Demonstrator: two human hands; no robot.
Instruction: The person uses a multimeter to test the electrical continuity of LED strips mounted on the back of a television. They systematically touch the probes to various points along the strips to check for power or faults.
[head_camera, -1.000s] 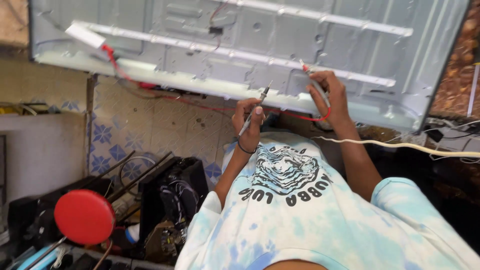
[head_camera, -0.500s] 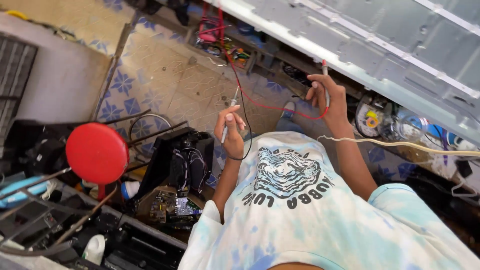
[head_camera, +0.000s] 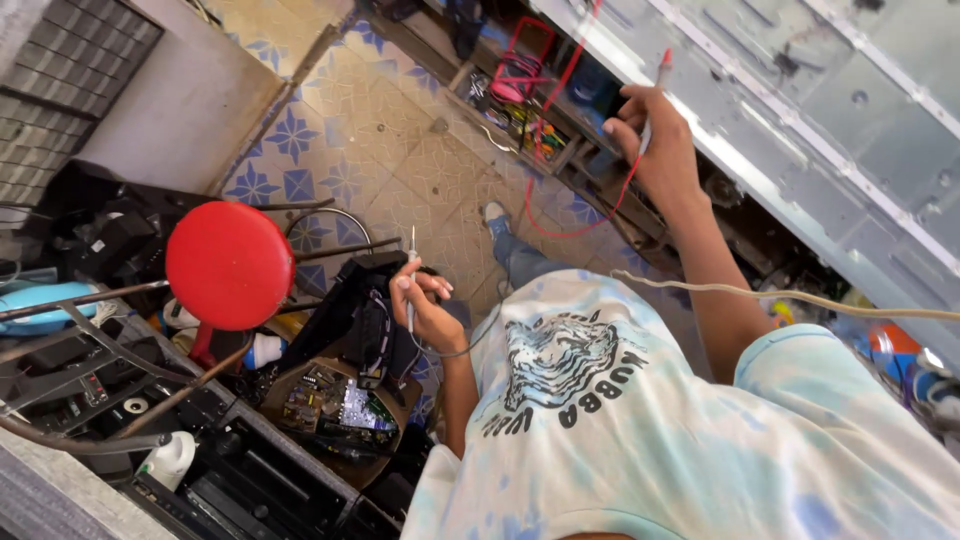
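The left hand (head_camera: 425, 305) is closed around a thin black test probe (head_camera: 411, 280), holding it upright with its metal tip pointing up, in front of the tie-dyed shirt (head_camera: 620, 420) and above a pile of dark electronics. The right hand (head_camera: 655, 140) is stretched up and away, fingers curled around a red test probe (head_camera: 655, 85) whose tip sits near the lower edge of a big grey metal panel (head_camera: 820, 90) leaning across the top right. A red lead (head_camera: 565, 225) drops from that hand in a loose loop toward the floor, and a second red wire runs up past the panel's edge. A pale cable (head_camera: 800, 295) crosses over the right forearm and off to the right. Below the left hand sits an open case with a green circuit board (head_camera: 335, 400) showing. Just to the left stands a stool with a round red seat (head_camera: 230, 265) on dark metal legs, and a white bottle (head_camera: 170, 460) lies near the bottom left corner. The floor (head_camera: 400, 150) is patterned tile, yellowish with blue star shapes, and a low shelf of cluttered parts runs along under the panel
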